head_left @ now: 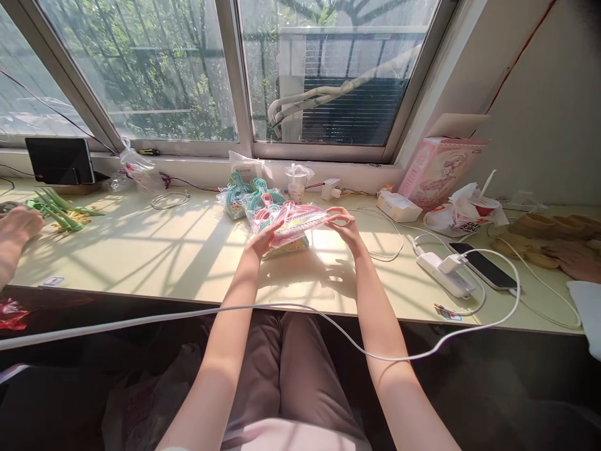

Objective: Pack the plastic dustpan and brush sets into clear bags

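Observation:
In front of me I hold a pink plastic item in clear wrapping [304,224] just above the table, tilted and catching the sunlight. My left hand [263,240] grips its left end, and the fingers of my right hand [345,224] pinch its right end. Right behind it lie teal plastic pieces with looped handles [257,195], also in clear wrap. More wrapped teal pieces [235,194] sit to their left. A flat package with a yellow-green edge [293,246] is partly hidden under the held item. Its exact kind I cannot make out.
A white cable [300,305] crosses in front of my forearms to a power strip [444,274]. Beside it lies a phone [486,266]. A pink box [441,169] and a takeaway cup [483,208] stand right. Another person's hand [19,228] is near green stalks [59,210] at left.

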`<state>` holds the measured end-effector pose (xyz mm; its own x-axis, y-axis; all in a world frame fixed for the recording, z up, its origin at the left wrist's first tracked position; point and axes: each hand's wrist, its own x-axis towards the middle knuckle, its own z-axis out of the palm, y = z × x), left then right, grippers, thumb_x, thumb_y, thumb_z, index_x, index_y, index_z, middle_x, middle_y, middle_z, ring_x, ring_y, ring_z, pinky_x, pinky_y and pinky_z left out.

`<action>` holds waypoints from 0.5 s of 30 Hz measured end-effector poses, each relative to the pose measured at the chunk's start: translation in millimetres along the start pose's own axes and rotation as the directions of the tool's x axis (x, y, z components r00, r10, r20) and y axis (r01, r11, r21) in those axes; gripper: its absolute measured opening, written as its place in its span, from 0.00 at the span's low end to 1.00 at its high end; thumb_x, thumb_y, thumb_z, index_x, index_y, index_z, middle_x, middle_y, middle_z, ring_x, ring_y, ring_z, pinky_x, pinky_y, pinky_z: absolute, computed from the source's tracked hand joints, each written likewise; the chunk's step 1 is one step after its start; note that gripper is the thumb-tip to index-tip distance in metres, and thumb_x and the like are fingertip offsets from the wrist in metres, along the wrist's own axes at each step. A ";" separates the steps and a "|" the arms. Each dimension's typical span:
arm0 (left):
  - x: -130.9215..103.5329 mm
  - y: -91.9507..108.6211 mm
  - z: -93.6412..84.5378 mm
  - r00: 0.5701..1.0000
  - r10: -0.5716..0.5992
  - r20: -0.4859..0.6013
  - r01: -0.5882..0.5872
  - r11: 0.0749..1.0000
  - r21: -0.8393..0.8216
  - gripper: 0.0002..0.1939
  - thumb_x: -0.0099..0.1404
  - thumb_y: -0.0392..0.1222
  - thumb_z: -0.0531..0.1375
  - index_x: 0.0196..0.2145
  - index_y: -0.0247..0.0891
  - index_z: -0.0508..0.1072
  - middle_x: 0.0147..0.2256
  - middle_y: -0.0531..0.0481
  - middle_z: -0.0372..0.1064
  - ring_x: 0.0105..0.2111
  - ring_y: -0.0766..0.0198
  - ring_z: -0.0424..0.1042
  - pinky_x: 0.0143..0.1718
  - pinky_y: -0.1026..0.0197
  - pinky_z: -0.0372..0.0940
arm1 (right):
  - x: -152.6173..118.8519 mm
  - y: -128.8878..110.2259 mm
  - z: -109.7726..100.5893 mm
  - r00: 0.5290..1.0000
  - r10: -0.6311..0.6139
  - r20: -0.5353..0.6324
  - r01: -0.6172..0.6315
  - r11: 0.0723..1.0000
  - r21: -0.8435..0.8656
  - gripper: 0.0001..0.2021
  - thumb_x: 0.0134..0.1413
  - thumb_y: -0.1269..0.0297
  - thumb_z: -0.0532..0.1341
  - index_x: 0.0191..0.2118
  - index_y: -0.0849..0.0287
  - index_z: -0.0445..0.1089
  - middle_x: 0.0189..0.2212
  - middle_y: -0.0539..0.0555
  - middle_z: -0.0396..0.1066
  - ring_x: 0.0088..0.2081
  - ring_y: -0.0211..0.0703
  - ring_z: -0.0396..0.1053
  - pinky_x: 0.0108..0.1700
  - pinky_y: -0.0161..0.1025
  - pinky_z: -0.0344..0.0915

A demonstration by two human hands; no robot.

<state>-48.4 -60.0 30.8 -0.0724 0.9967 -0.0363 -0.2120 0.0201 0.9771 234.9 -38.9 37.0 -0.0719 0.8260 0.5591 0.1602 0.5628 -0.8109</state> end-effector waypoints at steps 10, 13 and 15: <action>7.6 -12.0 11.8 0.944 -0.102 0.314 0.086 0.994 0.063 0.17 0.58 0.39 0.73 0.46 0.38 0.85 0.45 0.40 0.84 0.43 0.49 0.81 0.43 0.52 0.77 | 7.2 11.9 19.7 0.984 -0.071 -0.165 0.084 0.994 0.073 0.21 0.54 0.39 0.72 0.32 0.53 0.73 0.55 0.57 0.75 0.61 0.57 0.71 0.65 0.56 0.66; 9.2 -16.7 16.4 0.944 -0.053 0.326 0.042 0.998 0.042 0.27 0.58 0.40 0.73 0.56 0.36 0.81 0.48 0.39 0.82 0.39 0.55 0.80 0.36 0.56 0.76 | 9.9 18.9 20.2 0.966 -0.102 -0.237 0.092 0.994 -0.052 0.19 0.57 0.41 0.70 0.32 0.53 0.74 0.51 0.58 0.75 0.58 0.56 0.73 0.65 0.57 0.67; 8.6 -16.8 18.1 0.945 -0.011 0.328 0.005 1.000 0.020 0.36 0.57 0.39 0.74 0.63 0.37 0.76 0.51 0.39 0.81 0.39 0.58 0.80 0.35 0.59 0.75 | 8.8 19.4 19.2 0.944 -0.182 -0.276 0.134 0.973 -0.187 0.17 0.60 0.45 0.69 0.31 0.53 0.73 0.53 0.59 0.74 0.61 0.58 0.71 0.67 0.59 0.64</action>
<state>-27.8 -50.3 17.9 0.2532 0.9671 0.0238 -0.1930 0.0263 0.9809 218.5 -20.1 22.9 0.1742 0.6683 0.7232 0.3304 0.6522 -0.6822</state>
